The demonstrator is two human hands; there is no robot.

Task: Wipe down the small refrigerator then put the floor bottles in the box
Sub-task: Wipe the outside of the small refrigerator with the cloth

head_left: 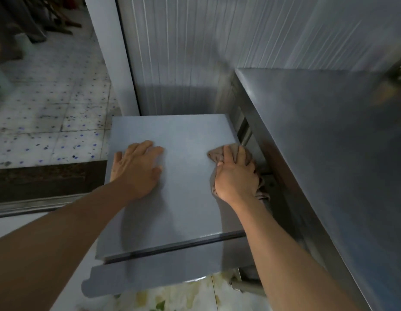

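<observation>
A person's right hand (236, 173) bunches a brownish cleaning cloth (219, 153), fingers and thumb curled round it, pressing it onto the top of a small gray refrigerator (186, 176) at the right edge, just beside a stainless steel table (318, 135). The left hand (136, 169) lies flat w/ fingers spread and straight on the left half of the fridge top, holding nothing, apparently bracing the unit. The fridge stands in the near-center of the scene, its door edge and seam showing at the near side, its far edge close to a ribbed gray wall panel (195, 52). To the left, a white tiled floor (49, 113) w/ blue specks and grime runs away to the far left; a dark threshold strip lies betw. it and the near floor. Judged from this, the wipe-down step is in hand, w/ the cloth working the top's right side; the door front and sides look not yet addressed. Next move likely calls for sweeping the cloth leftward across the top, which means lifting or shifting the bracing hand out of the way, then going down the door. No floor bottles or box are in view, so step two is not started as far as can be seen. No brand, label or legible writing shows on the fridge, cloth or table.
</observation>
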